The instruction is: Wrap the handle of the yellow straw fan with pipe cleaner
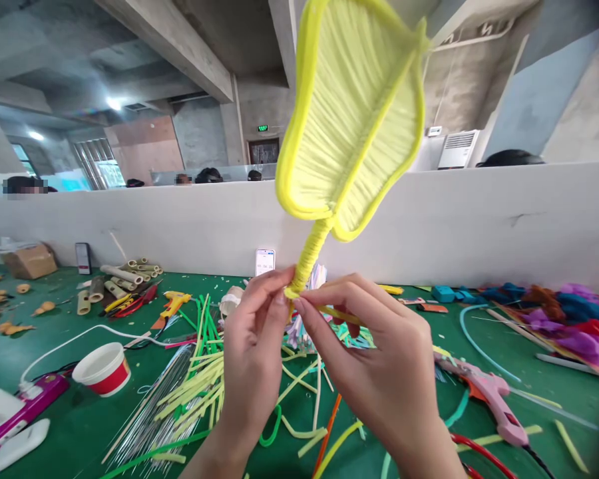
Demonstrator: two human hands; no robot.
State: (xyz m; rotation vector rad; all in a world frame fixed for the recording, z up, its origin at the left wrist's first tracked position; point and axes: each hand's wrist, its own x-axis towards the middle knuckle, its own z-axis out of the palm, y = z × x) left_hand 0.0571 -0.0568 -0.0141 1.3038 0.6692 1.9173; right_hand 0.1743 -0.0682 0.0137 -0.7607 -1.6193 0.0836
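Head view: your left hand [254, 339] and right hand [379, 346] pinch the yellow leaf [334, 126] at its stem's [312, 253] foot. Leaf tilts above both.

Cup [102, 370] L, glue gun [496, 399] R, partition [190, 229] bhd

A yellow leaf [339, 120] rises above both hands, blocking the way straight up. Ahead, a white partition [204, 226] closes off the far side of the green table [44, 326]. Left of the left hand [254, 342], thin metal wires [154, 406], a paper cup [112, 380] and a white cable [100, 326] obstruct low passage, with open air above them. Right of the right hand [379, 346], a pink glue gun [502, 406] and red handles [482, 447] stand in the way.
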